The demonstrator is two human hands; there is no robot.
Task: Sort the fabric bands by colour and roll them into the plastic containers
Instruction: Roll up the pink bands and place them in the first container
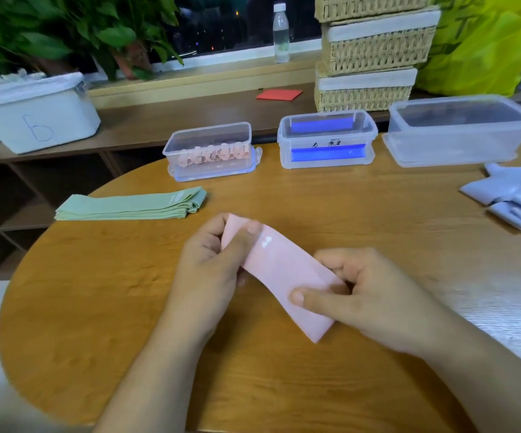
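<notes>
Pink band: pink band (284, 276), one, held just above the table's middle, running slantwise from far left to near right, lightly blurred.
Left hand: left hand (212, 264) pinches the band's far end, thumb on top and fingers curled under.
Right hand: right hand (374, 295) pinches the near end, thumb flat across the top, fingers bent behind.
Table: table (96, 292), one, round-edged, orange-brown wood grain; a white surface adjoins its right edge.
Room: a low brown shelf (190, 117) runs behind the table under a dark window; a leafy plant (49, 26) stands at its left end.
Bag: bag (487, 42), one, yellow-green, at the shelf's right end.
Baskets: baskets (374, 51), three, wicker, stacked on the shelf.
Tub: tub (34, 110), one, white, lidded, marked "b", at the shelf's left.
Boxes: three clear ones along the table's far edge. Right box (459, 132) is the largest; middle box (326, 139) shows blue strips and a handwritten label; left box (209, 151) holds a row of pink rolls, number unclear.
Pale bands: pale bands (518, 195), a loose heap at the table's right edge, not countable.
Green bands: green bands (131, 204), one flat stack at the left edge, several layers.
Bottle: bottle (281, 32), one, clear, on the sill.
Red sheet: red sheet (279, 94), one, on the shelf.
</notes>
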